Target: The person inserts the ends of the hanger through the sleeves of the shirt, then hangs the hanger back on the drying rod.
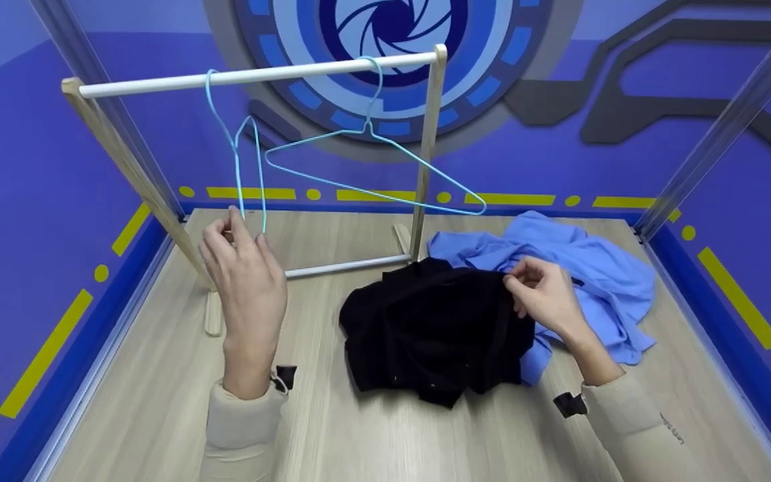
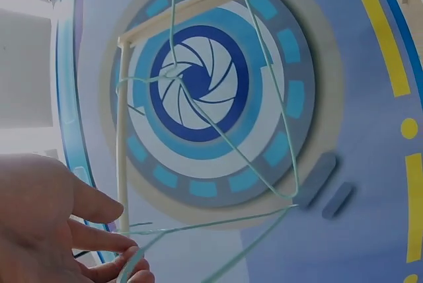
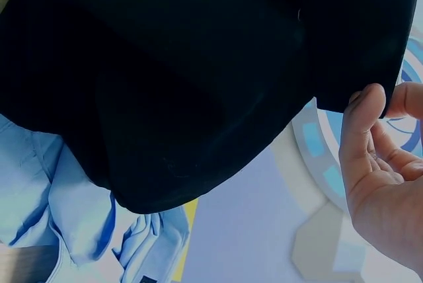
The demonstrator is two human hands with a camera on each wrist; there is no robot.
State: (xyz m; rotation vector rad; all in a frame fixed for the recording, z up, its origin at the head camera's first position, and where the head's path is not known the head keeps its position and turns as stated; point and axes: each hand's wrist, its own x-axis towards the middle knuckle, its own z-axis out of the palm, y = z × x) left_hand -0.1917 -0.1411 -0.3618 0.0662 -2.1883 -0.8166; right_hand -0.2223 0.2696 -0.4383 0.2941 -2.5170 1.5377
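Two light-blue wire hangers hang from the rail of a small clothes rack. My left hand (image 1: pixel 246 288) is raised at the left hanger (image 1: pixel 238 161), turned nearly edge-on. The left wrist view shows my fingers (image 2: pixel 99 238) curled at this hanger's wire (image 2: pixel 218 220). The right hanger (image 1: pixel 425 161) hangs freely, its bar sloping down to the right. My right hand (image 1: pixel 546 294) pinches a corner of a crumpled black shirt (image 1: pixel 425 328); in the right wrist view, thumb and finger grip the tip of a flat, stiff-looking part. The shirt's lower folds hang loosely.
A blue garment (image 1: pixel 586 268) lies bunched on the wooden table (image 1: pixel 332 435), behind and right of the black shirt. The rack's white rail (image 1: pixel 292 72) runs between wooden side posts. Blue printed walls (image 1: pixel 17 201) enclose the table at the back and sides.
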